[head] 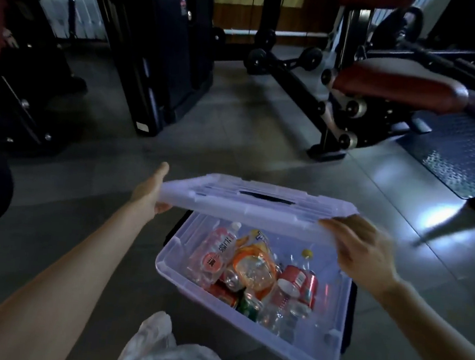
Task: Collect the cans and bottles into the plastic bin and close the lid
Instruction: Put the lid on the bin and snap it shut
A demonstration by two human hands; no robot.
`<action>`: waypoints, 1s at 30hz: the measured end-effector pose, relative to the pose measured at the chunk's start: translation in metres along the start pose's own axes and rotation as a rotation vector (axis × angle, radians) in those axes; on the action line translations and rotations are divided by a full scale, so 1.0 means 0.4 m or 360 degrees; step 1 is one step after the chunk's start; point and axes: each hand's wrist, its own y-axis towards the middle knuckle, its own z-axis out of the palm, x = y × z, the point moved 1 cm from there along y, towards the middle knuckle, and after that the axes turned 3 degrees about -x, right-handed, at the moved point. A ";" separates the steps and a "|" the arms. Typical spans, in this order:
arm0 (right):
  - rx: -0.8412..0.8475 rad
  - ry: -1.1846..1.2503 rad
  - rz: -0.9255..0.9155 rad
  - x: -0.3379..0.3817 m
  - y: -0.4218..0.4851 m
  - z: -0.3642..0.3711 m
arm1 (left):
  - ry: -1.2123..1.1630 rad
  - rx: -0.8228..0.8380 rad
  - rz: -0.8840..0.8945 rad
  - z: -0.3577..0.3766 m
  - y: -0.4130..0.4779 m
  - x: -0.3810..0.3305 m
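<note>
Grey floor tiles (pixel 235 127) carry a clear plastic bin (pixel 244 337) at lower centre, filled with bottles (pixel 217 253) and cans (pixel 302 282). Both hands hold the lid (pixel 257 202) above it: left hand (pixel 149 193) fingers clamped on its left edge, right hand (pixel 360 249) fingers on its right.

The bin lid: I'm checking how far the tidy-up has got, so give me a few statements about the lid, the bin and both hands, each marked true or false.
1. Both hands hold the lid above the plastic bin. True: left hand, right hand.
2. The lid is latched shut on the bin. False: it is raised and the bin is open.
3. Cans and bottles lie inside the bin. True.
4. The bin stands on a table. False: it stands on the tiled floor.
5. The lid is opaque black. False: it is translucent.
</note>
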 end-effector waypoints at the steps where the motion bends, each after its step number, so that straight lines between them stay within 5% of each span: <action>1: 0.0041 0.0015 -0.0038 0.015 -0.036 -0.001 | 0.0192 0.0004 0.0016 -0.002 0.003 0.028; 7: 0.0661 0.0116 -0.0248 0.071 -0.247 0.011 | 0.1225 -0.0048 0.0406 -0.028 -0.011 0.144; 13: 0.1235 0.0089 -0.0140 0.117 -0.414 -0.020 | 0.1692 0.0047 0.0573 -0.051 -0.022 0.248; 18: 0.1040 -0.0008 0.0582 0.126 -0.419 -0.035 | 0.1762 0.0081 0.0589 -0.073 -0.015 0.270; 25: 0.0613 0.0185 0.2205 0.134 -0.377 0.034 | 0.1896 0.0196 0.0565 -0.081 -0.001 0.279; 27: 0.0562 0.0373 0.2405 0.149 -0.387 0.050 | 0.1903 0.0212 0.0533 -0.079 0.006 0.282; 30: 0.0734 0.0211 0.2307 0.166 -0.399 0.041 | 0.1863 0.0300 0.0454 -0.074 0.005 0.270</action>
